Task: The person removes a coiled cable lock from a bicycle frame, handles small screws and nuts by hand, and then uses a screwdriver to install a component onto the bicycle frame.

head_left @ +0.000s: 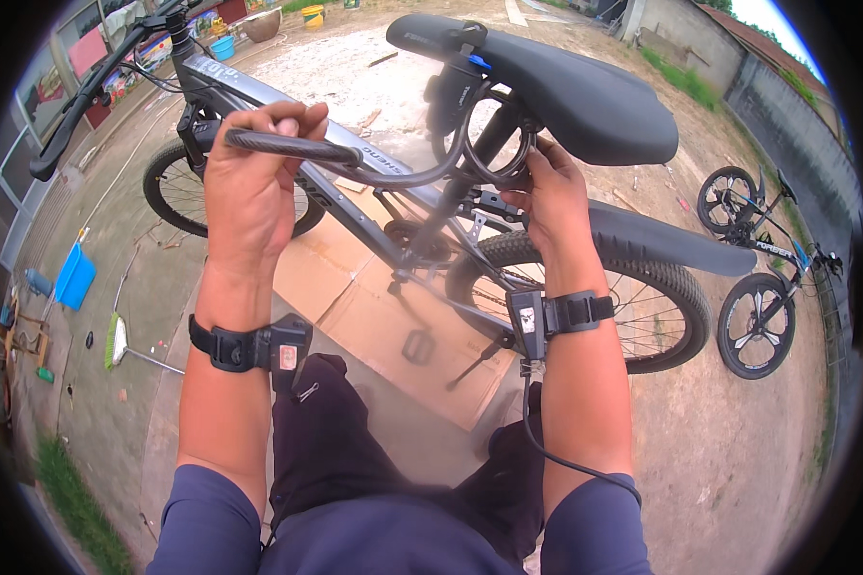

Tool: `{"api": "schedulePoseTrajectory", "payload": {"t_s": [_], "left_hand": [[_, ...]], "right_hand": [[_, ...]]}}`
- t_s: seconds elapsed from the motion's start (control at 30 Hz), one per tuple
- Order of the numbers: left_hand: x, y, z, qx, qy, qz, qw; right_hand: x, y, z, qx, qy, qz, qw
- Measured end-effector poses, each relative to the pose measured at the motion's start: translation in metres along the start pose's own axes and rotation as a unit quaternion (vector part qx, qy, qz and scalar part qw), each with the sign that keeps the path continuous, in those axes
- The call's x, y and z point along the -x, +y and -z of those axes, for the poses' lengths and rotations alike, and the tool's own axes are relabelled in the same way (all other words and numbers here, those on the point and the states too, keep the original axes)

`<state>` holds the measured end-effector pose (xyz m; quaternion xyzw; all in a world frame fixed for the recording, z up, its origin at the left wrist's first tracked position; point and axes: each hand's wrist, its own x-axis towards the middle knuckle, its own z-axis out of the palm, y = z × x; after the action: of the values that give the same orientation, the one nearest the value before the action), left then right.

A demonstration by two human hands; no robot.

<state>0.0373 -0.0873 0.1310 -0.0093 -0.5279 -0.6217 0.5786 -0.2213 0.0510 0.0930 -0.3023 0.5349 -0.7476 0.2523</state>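
A thick dark cable (pixel 403 172) loops beneath the black saddle (pixel 585 86) and round the seat post (pixel 489 144) area of a silver and black bicycle (pixel 350 225). My left hand (pixel 254 177) is closed on the cable's stretched-out length, left of the seat post. My right hand (pixel 551 196) grips the coiled part just under the saddle, its fingers partly hidden. A dark pouch-like item (pixel 446 101) with a small blue piece hangs below the saddle. The rear mudguard (pixel 671 240) extends rightward behind my right hand.
Flattened cardboard (pixel 326 268) lies under the bicycle. A second bicycle (pixel 753 316) lies or leans at the right, near a grey wall (pixel 777 115). At left are a blue dustpan (pixel 75 278) and a broom (pixel 115 340). Buckets (pixel 312 16) stand farther back.
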Motion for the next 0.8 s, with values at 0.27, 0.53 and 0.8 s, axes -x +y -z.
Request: {"api": "schedulePoseTrajectory", "payload": {"t_s": [0.27,0.53,0.8], "left_hand": [[0.079,-0.046,-0.039,0.042,-0.027,0.185,0.981],[0.107,-0.049,-0.075,-0.441,-0.245,-0.099,0.858],[0.123,-0.058,-0.077,-0.567,-0.291,-0.162,0.753]], "right_hand": [[0.005,-0.004,-0.009,-0.156,-0.006,-0.053,0.986],[0.065,-0.018,-0.017,-0.074,-0.114,-0.121,0.983],[0.099,-0.028,-0.009,0.606,-0.140,0.222,0.751]]}}
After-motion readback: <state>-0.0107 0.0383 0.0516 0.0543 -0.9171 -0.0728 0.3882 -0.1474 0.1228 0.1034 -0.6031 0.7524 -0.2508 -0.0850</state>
